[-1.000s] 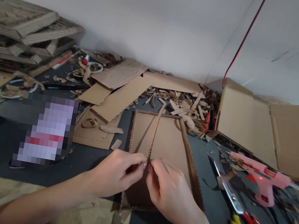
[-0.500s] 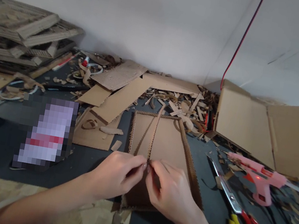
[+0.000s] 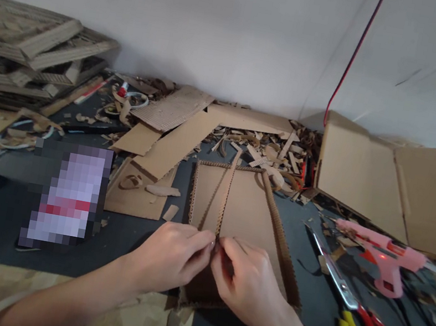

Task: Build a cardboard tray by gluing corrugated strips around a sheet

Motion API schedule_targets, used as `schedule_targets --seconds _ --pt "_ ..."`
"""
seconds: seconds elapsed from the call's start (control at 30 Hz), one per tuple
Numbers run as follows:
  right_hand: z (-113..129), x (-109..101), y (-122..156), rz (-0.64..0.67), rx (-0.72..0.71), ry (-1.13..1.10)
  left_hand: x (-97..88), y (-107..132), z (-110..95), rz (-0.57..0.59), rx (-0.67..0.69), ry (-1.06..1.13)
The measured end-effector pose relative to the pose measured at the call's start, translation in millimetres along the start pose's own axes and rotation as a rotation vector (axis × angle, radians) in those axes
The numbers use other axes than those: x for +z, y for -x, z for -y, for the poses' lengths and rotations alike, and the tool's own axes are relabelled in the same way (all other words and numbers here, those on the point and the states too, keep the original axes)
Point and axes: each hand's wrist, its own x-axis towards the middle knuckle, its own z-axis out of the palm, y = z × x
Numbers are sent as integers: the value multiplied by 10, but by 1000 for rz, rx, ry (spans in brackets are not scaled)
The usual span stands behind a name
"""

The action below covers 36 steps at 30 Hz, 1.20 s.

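Note:
A narrow strip of corrugated cardboard (image 3: 227,193) runs lengthwise above a shallow cardboard tray (image 3: 249,191) with raised corrugated edges. My left hand (image 3: 173,252) pinches the near end of the strip between thumb and forefinger. Right beside it, my right hand (image 3: 248,272) pinches the same end, the fingertips of both hands almost touching. The strip's far end reaches past the tray's back edge. Both forearms and hands hide the front part of the tray.
Scissors (image 3: 343,289) with red and yellow handles and a pink glue gun (image 3: 385,257) lie at right. Behind them stands an opened cardboard box (image 3: 361,177). Cardboard scraps (image 3: 270,152) litter the back. Stacked cardboard frames (image 3: 30,54) and a pixelated object (image 3: 74,188) are at left.
Both hands keep their pinch on the strip and have barely moved. The view has shifted slightly, and the strip appears turned a little so more of its flat face shows.

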Motion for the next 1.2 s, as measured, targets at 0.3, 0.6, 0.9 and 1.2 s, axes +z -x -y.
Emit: schedule_targets --seconds 0.3,0.6,0.9,1.2 --pt "43 -34 -4 -43 38 -124 -36 -27 -20 -25 -41 109" --pt "47 -33 -7 -51 61 -146 -49 -42 -44 -14 -108 234" --pt "51 -74 -32 -24 120 -200 -71 -58 -57 -30 -175 324" --pt "-10 -104 -46 -117 86 -282 -78 -57 -52 -55 -188 379"
